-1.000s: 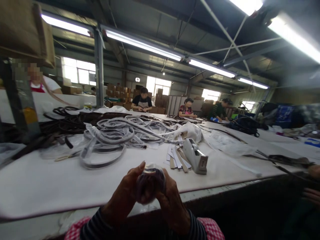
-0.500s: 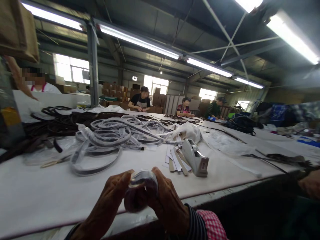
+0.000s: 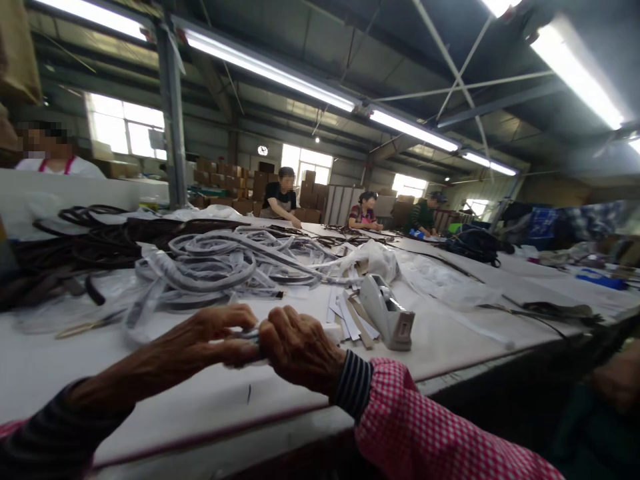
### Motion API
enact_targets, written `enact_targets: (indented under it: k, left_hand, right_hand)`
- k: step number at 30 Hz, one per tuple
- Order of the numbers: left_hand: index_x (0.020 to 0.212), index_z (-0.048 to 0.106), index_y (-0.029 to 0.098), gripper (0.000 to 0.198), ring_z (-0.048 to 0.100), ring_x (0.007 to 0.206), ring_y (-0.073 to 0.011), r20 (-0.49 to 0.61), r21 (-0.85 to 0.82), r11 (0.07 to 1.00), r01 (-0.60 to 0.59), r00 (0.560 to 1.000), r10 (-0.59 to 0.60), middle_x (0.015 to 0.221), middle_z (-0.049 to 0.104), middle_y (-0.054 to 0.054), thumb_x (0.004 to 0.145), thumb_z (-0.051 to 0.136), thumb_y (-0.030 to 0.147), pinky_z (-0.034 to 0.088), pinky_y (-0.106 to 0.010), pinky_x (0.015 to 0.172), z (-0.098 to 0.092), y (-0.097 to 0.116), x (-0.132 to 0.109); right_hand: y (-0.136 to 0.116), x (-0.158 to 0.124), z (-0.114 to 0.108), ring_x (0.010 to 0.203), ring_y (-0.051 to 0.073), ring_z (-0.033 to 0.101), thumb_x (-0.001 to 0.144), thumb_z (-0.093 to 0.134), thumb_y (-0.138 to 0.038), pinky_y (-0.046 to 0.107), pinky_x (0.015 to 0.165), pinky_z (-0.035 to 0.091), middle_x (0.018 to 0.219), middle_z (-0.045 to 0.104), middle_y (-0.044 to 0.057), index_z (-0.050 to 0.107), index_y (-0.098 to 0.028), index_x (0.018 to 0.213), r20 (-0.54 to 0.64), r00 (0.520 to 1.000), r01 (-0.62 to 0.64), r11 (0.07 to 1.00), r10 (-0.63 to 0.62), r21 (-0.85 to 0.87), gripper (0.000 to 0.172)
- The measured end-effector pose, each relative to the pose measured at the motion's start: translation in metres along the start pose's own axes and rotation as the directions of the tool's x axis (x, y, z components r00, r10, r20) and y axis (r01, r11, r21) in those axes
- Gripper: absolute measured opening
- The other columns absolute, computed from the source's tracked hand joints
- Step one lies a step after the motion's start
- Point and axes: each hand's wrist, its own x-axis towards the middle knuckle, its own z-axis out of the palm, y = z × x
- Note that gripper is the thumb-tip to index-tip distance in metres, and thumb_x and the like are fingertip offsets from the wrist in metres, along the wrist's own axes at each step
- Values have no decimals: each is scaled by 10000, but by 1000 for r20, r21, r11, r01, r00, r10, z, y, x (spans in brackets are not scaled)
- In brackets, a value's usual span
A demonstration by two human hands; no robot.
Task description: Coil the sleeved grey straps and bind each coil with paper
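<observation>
Over the front of the white table, my left hand (image 3: 213, 337) pinches a small bundle (image 3: 253, 340) that looks wrapped in clear plastic, thumb below and fingers above. Closed round the bundle's right end is my right hand (image 3: 295, 343), its fingers curled. Most of the bundle is hidden by my fingers. Just right of my right hand lie white and beige strips (image 3: 353, 317), beside a grey tape dispenser (image 3: 387, 313). Coils of grey strip in clear plastic (image 3: 215, 263) lie behind my hands.
Dark straps (image 3: 100, 243) are piled at the left, near scissors (image 3: 90, 325). Crumpled clear plastic (image 3: 440, 283) lies right of the dispenser. Several people work around the table; one person's hand (image 3: 620, 377) is at the right edge. A metal post (image 3: 171, 113) stands behind.
Both hands have moved up and away from the table's front edge. The bundle has turned and is now mostly covered by my fingers. The view has shifted slightly right.
</observation>
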Motion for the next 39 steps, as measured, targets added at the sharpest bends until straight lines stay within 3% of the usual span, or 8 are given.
enact_targets:
  k: [4,7,12,18,24,28,32,39]
  left_hand:
    - [1106,662,225,211,547,1008,-219,77,242,935,-258,966,247,1059,637,-55,956,600,360,434,-318,940,20,-43,-9]
    - [1067,634,208,148,518,1020,-212,119,293,897,-330,944,308,1053,614,-69,993,534,288,430,-322,927,35,-68,-19]
    - [996,647,194,103,505,997,-214,183,227,907,-355,930,318,1030,626,-74,982,580,271,434,-336,909,34,-61,-17]
    - [927,703,233,32,476,1165,-231,285,308,895,-323,929,238,1232,610,-49,926,671,232,418,-331,979,13,-47,-3]
    - [1056,666,246,172,499,1139,-242,323,481,791,-379,915,243,1249,607,-56,914,628,157,416,-341,960,-3,-51,7]
    - [1028,640,229,100,516,965,-229,199,579,759,-300,954,225,1052,624,-48,930,627,219,419,-353,885,25,-65,7]
    - [955,641,212,118,499,912,-223,153,563,784,-262,965,214,959,621,-39,958,534,161,400,-350,816,43,-77,3]
    - [1012,717,230,152,525,985,-220,294,375,865,-334,928,231,1069,715,-50,973,572,205,416,-319,882,8,-63,10]
  right_hand:
    - [-9,-20,27,885,213,532,992,465,-160,300,624,450,1037,567,72,493,-182,1095,252,968,-65,970,4,234,109]
    - [-6,-33,28,979,196,562,922,607,-198,290,738,496,1158,548,59,473,-215,1191,421,907,-219,840,-12,497,301]
    - [20,-35,12,1074,205,573,845,770,-346,329,921,487,1250,519,62,505,-247,1296,494,867,-339,640,-73,689,532]
    - [37,-34,21,967,179,610,926,677,-429,290,846,472,1210,575,52,583,-270,1303,515,852,-279,752,-93,598,419]
    - [16,-29,38,882,174,599,942,642,-247,262,724,418,980,645,36,628,-180,1035,474,880,-218,849,-42,481,115]
    - [-2,-30,46,868,185,595,944,639,-326,268,709,418,971,643,40,600,-184,1034,428,898,-298,851,97,432,172]
    - [9,-37,44,888,172,605,912,699,-337,256,714,421,1044,632,28,571,-207,1185,446,893,-313,790,56,528,329]
    - [32,-34,50,970,175,574,935,693,-332,261,759,406,1045,625,18,653,-242,1115,418,909,-239,808,-9,538,205]
